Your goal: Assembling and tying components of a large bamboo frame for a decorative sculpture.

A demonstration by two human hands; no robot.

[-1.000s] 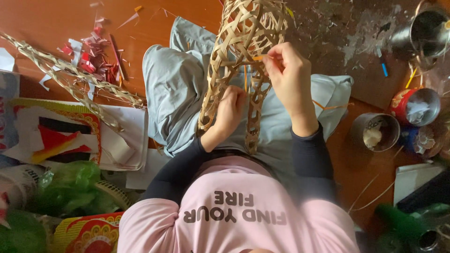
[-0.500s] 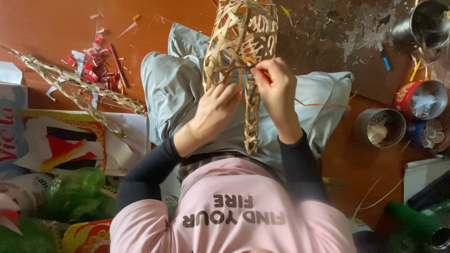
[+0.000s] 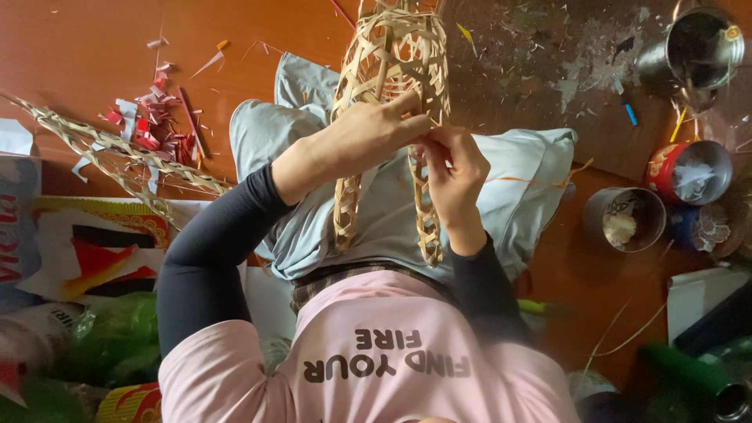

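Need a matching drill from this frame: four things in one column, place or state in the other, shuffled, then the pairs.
Things:
1. woven basket frame
2. red paper scraps
3. steel cup
4. grey tin holding a pale lump

Places or states:
A. floor, upper left
B. held up by both hands, over the lap
C. floor, right of the knees
D. top right corner

Pairs: 1-B, 2-A, 3-D, 4-C. The left hand grips the frame's side; the right hand pinches a strip.
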